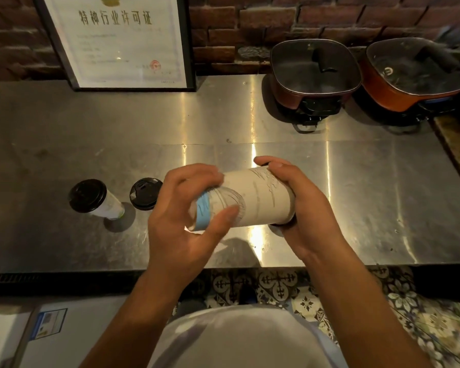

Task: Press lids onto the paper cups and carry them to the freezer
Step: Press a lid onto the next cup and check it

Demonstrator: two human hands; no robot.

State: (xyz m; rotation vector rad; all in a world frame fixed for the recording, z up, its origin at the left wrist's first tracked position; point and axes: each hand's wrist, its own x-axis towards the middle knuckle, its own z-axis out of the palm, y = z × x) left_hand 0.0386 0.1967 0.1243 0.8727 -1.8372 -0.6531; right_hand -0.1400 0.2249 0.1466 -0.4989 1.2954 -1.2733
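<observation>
Currently the paper cup (252,197) is held sideways above the steel counter (356,197), base left, mouth right. Left hand (186,216) wraps fingers and thumb round the base end. Right hand (298,205) curls over the mouth end, pressing a black lid (282,223), barely visible under the palm. Seating looks unfinished, my read. To do it well: squeeze evenly round the rim, brace the base, don't crush the wall. Two lidded cups, one (96,200) and another (145,193), stand on the counter just left. Two lidded pots, near (314,73) and far (414,75), sit at the back right.
</observation>
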